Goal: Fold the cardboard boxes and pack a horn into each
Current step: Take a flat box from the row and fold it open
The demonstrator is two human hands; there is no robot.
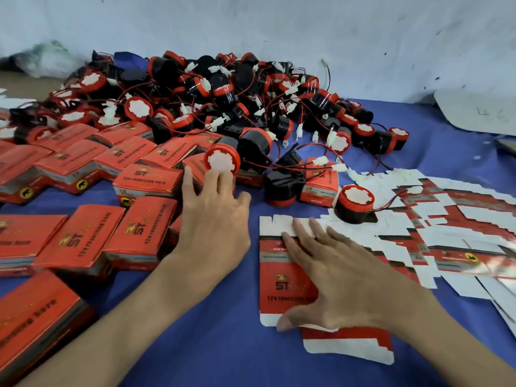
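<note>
Tabletop [223,344], as I see it from here.
Back centre, against the wall [279,23]: heap of horns [223,93].
Left, from heap to near edge: folded boxes [83,238], close together.
Right: overlapping flat blanks [446,233], with one lone horn [354,203] on their left end.
Front centre: single blank [282,277], lying flat under my right hand [349,275].
Between boxes and blank: my left hand [215,219], fingers [212,177] at a front horn [222,160] on the heap's edge.
</note>
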